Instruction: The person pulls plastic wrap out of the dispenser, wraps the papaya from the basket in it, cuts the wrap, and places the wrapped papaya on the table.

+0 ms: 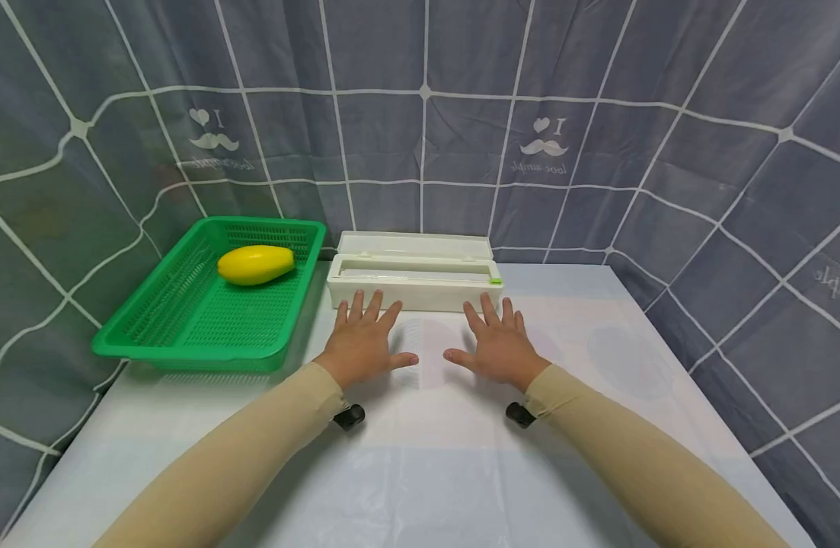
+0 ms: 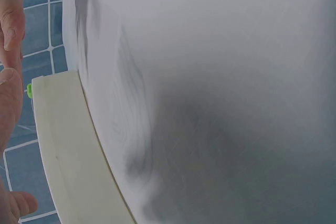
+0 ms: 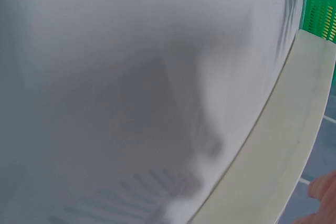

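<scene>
Both hands hover over the white table with fingers spread and hold nothing. My left hand is in front of the left part of a long white box, which looks like a cling film dispenser. My right hand is before the box's right part. The box's lid is raised at the back, and a pale roll seems to lie inside. A small green slider sits at its right front edge. In the left wrist view, the box shows its plain front side; the right wrist view shows the box too.
A green plastic basket stands at the left of the table, holding a yellow papaya-like fruit. Grey curtains with white lines hang behind and at both sides. The white-covered table extends towards me.
</scene>
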Action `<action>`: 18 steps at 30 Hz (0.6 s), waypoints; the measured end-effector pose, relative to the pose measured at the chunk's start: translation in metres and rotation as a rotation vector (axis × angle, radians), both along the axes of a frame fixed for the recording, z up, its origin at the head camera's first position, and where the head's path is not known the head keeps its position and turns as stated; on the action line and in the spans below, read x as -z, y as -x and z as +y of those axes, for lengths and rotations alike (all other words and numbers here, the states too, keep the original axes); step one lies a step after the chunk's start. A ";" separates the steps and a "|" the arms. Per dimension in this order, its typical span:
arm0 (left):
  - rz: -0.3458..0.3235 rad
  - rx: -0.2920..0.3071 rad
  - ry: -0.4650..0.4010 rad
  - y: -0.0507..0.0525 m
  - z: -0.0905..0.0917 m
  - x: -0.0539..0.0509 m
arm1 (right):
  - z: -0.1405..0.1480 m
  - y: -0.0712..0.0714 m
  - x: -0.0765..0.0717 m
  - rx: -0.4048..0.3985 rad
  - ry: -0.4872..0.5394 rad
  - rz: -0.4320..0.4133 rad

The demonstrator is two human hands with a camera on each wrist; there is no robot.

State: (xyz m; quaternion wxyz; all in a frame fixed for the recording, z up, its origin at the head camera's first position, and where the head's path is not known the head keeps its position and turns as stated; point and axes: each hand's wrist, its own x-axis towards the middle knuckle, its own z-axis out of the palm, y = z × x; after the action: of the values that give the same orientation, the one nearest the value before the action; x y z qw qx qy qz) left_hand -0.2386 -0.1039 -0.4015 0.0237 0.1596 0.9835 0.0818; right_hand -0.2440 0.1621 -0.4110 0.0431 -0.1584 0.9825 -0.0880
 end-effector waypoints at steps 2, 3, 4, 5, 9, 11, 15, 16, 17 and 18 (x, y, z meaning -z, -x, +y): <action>0.001 0.000 0.004 0.000 0.000 0.001 | 0.000 0.000 0.000 0.000 -0.002 -0.001; 0.002 0.001 0.005 0.000 -0.001 0.001 | 0.000 0.000 -0.001 0.001 -0.001 -0.001; 0.004 0.001 0.005 0.000 -0.001 0.001 | 0.000 0.000 -0.001 0.002 -0.001 0.000; 0.004 0.002 0.003 0.000 -0.002 0.002 | 0.000 0.000 -0.002 0.006 0.003 -0.002; 0.006 0.000 -0.006 0.001 -0.005 0.001 | 0.003 0.001 -0.005 0.021 0.030 0.002; 0.013 -0.008 -0.018 0.003 -0.008 -0.001 | 0.006 0.003 -0.007 0.024 0.048 0.009; 0.040 -0.034 -0.044 0.011 -0.017 -0.004 | 0.014 0.012 -0.009 0.025 0.074 0.035; 0.053 -0.042 -0.050 0.014 -0.020 -0.005 | 0.016 0.015 -0.010 0.024 0.074 0.048; 0.066 -0.050 -0.055 0.018 -0.023 -0.006 | 0.019 0.019 -0.011 0.026 0.073 0.056; 0.083 -0.056 -0.057 0.021 -0.026 -0.007 | 0.021 0.023 -0.012 0.027 0.071 0.066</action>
State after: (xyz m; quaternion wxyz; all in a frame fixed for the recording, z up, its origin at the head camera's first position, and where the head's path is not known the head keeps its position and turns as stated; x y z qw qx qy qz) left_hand -0.2601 -0.1296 -0.3945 -0.0240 0.1358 0.9850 0.1036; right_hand -0.2666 0.1834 -0.3990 0.0040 -0.1492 0.9817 -0.1182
